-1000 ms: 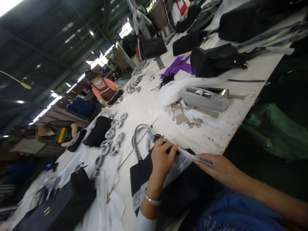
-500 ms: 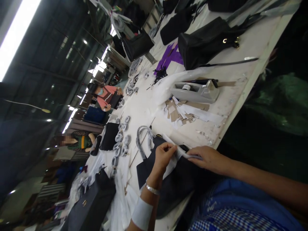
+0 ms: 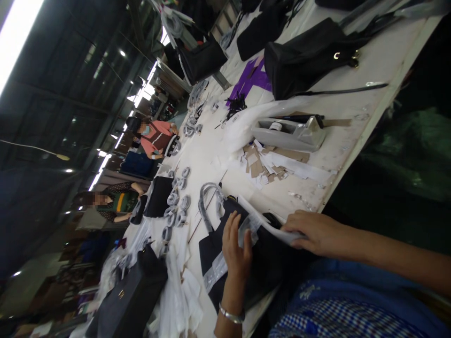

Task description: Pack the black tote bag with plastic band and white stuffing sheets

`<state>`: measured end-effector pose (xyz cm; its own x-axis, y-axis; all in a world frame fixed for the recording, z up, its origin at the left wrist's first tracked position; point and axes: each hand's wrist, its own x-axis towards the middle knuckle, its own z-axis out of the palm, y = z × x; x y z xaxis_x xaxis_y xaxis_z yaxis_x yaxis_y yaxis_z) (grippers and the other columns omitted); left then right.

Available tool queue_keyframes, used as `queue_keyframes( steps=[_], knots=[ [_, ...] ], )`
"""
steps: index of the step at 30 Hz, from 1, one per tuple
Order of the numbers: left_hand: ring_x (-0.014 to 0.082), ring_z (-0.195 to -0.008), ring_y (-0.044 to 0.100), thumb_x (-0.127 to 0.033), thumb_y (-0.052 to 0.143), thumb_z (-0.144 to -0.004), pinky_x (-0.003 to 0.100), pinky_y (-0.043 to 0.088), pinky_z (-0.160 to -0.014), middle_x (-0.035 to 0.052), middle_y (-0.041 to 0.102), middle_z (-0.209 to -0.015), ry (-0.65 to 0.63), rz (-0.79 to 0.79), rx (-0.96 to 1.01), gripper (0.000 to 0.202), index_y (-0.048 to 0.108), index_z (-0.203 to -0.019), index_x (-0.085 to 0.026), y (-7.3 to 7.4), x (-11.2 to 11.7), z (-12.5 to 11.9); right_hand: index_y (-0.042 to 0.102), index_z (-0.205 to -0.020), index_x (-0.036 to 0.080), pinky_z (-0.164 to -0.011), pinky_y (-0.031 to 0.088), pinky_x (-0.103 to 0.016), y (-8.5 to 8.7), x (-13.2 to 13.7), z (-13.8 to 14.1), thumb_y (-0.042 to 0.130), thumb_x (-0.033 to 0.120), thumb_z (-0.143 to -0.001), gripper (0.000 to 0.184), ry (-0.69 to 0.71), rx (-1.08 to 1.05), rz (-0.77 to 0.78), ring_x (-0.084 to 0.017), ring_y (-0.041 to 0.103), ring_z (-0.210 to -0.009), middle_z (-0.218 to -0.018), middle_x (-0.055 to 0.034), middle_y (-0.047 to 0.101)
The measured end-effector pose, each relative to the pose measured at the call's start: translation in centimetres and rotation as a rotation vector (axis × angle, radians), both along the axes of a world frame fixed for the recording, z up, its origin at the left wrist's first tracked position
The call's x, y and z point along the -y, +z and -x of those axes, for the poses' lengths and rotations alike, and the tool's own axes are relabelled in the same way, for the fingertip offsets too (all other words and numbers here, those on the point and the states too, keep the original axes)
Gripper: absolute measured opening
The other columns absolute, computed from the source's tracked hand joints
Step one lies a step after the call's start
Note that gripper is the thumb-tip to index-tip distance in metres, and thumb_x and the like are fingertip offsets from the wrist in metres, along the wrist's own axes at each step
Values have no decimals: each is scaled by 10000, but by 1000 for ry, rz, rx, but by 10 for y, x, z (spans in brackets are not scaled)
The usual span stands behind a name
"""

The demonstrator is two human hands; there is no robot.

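A black handbag (image 3: 268,267) lies in front of me at the table edge. One of its handles (image 3: 207,206), wrapped in clear film, arches up on the far side. My right hand (image 3: 310,232) has its fingers closed around the other handle (image 3: 269,227), which is covered in whitish wrap. My left hand (image 3: 236,249), with a silver bangle at the wrist, is over the bag with fingers apart. Around and under it shows thin clear plastic film (image 3: 214,272); whether the palm presses on it I cannot tell.
Scraps of paper and card (image 3: 262,164) lie beside a tape dispenser (image 3: 289,134). Rolled wrapped straps (image 3: 172,199) cluster across the table. More black bags stand at left (image 3: 130,291) and far right (image 3: 303,56). Two people (image 3: 155,136) work along the far side.
My left hand has let go its pinch on the handle wrap and spread its fingers lower over the bag. The white band on my left forearm no longer shows. My right hand keeps the handle.
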<state>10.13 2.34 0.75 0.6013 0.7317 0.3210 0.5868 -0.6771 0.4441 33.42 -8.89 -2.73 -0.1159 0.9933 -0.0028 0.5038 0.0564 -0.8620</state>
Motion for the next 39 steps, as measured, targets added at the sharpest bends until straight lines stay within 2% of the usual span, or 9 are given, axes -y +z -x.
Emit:
queue_keyframes(
  steps=[5,10,13,17,20,25,29,32,39],
  knots=[
    [306,-1483,219,-303,523,-950,488,273,-1188,78,170,-1634,-9,73,-163,668,237,-1552,-272,-34,21,25,710,-850,221,-774,490,-332,-7,-15,12,520,79,-789,245,12,183,-165,-243,631,-918,-921,-67,684],
    [303,-1476,241,-316,525,-950,476,285,-1178,71,122,-1642,3,78,-150,677,221,-1554,-290,-46,17,26,694,-1014,215,-890,509,-347,-36,-32,31,404,65,-855,364,-205,92,-444,-216,626,-1018,-1087,-77,683],
    [310,-1474,244,-320,542,-939,476,289,-1175,70,136,-1640,-5,53,-154,677,248,-1548,-287,-45,13,26,679,-965,225,-864,540,-340,-40,-29,35,474,109,-814,280,-288,-58,-294,-204,659,-944,-1070,-62,681],
    [314,-1478,231,-335,541,-939,489,283,-1177,83,140,-1639,6,13,-182,673,260,-1546,-266,-49,14,27,610,-1103,221,-797,586,-321,-32,-12,32,592,360,-847,292,-415,-387,-27,-212,698,-893,-1121,-81,684],
    [304,-1485,213,-325,499,-960,494,293,-1173,93,118,-1643,0,-24,-212,644,249,-1547,-241,-52,15,27,635,-1053,206,-800,588,-339,-26,-7,30,606,497,-844,360,-550,-389,55,-235,705,-879,-1007,-86,720],
    [290,-1495,181,-332,464,-975,492,310,-1171,97,103,-1646,-7,-71,-240,630,233,-1549,-217,-52,15,26,727,-1060,213,-863,559,-389,-19,-19,35,588,509,-837,396,-464,-222,43,-264,697,-901,-992,-76,750],
    [305,-1489,197,-352,491,-959,501,335,-1163,85,96,-1647,-23,-113,-228,656,237,-1550,-224,-52,16,24,752,-1047,231,-680,552,-341,-18,-26,28,547,496,-868,380,-225,-152,135,-232,684,-716,-833,-39,752],
    [317,-1479,229,-353,519,-947,520,350,-1157,71,110,-1644,-19,-108,-222,661,255,-1546,-258,-52,17,23,757,-981,230,-708,538,-324,-19,-30,18,564,466,-871,324,-97,-90,22,-220,674,-762,-864,-41,736],
    [286,-1391,421,-389,509,-970,497,451,-1095,87,372,-1555,-67,52,-134,496,449,-1450,-276,-17,2,34,720,-1108,259,-912,545,-384,-20,-17,25,494,448,-937,341,-235,153,-161,-255,672,-1015,-1116,-62,717]
  ],
)
